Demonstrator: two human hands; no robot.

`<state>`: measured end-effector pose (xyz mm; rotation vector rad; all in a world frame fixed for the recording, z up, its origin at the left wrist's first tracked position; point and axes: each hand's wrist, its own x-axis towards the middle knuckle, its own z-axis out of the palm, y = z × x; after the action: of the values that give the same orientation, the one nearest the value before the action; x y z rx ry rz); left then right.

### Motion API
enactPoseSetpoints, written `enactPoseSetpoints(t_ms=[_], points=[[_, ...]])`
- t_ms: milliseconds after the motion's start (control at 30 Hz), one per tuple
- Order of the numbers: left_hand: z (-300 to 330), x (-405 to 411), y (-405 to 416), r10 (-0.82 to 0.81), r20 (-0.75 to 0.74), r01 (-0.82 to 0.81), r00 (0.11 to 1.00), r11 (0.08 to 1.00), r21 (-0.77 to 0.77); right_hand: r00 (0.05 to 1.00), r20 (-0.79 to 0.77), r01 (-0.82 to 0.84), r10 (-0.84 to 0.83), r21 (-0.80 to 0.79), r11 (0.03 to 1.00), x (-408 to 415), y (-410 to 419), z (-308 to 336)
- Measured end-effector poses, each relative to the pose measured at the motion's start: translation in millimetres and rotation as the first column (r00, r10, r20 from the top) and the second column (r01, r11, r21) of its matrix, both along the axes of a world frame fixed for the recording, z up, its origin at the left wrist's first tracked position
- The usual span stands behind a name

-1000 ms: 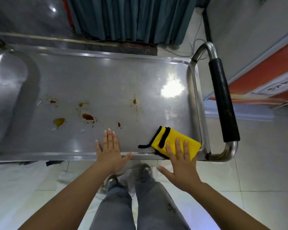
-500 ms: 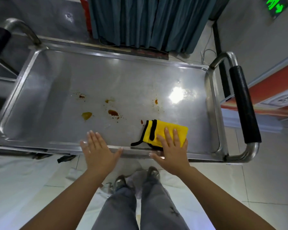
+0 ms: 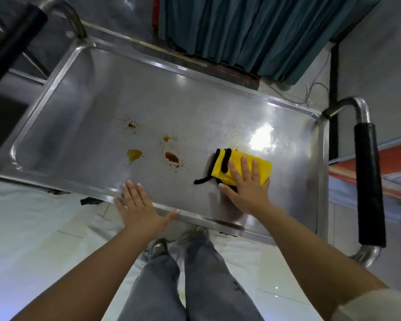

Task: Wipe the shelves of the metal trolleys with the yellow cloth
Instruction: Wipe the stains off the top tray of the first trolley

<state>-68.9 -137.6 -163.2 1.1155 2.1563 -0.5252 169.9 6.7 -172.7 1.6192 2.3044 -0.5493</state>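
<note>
The metal trolley's top shelf (image 3: 195, 107) fills the middle of the head view, with brown and amber stains (image 3: 171, 157) left of centre. A folded yellow cloth (image 3: 235, 166) with black trim lies on the shelf's right half. My right hand (image 3: 247, 185) presses flat on the cloth with fingers spread over it. My left hand (image 3: 137, 205) rests palm down on the shelf's near rim, fingers apart, holding nothing.
Black-padded push handles stand at the right end (image 3: 369, 181) and far left (image 3: 12, 42) of the trolley. A dark teal curtain (image 3: 252, 31) hangs behind the far rim. An orange and white box (image 3: 398, 163) sits at the right. My legs and shoes (image 3: 183, 262) are below the near rim.
My right hand has slid the cloth further onto the shelf, away from the near rim and over the small stain. The camera view has shifted and tilted. The left hand stays on the rim.
</note>
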Motion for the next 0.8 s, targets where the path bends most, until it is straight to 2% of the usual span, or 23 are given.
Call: enactPoseSetpoints(t_ms=[267, 467, 600, 800], points=[[-0.3, -0.3, -0.2, -0.013, -0.038, 0.012, 0.999, 0.999, -0.034, 0.997, -0.002, -0.073, 0.073, -0.026, 0.997, -35.9, 153.7, -8.5], [-0.9, 0.5, -0.7, -0.009, -0.047, 0.007, 0.999, 0.999, -0.046, 0.997, -0.031, -0.073, 0.073, -0.008, 0.997, -66.5, 224.3, -7.8], [0.6, 1.4, 3.0, -0.011, -0.055, 0.007, 0.998, 0.997, -0.071, 0.995, -0.048, -0.083, 0.083, -0.005, 0.997, -74.0, 226.2, -6.1], [1.9, 2.7, 3.5, -0.020, -0.053, 0.016, 0.998, 0.996, -0.088, 0.908, -0.102, -0.405, 0.405, 0.025, 0.914, -55.0, 158.7, -5.8]])
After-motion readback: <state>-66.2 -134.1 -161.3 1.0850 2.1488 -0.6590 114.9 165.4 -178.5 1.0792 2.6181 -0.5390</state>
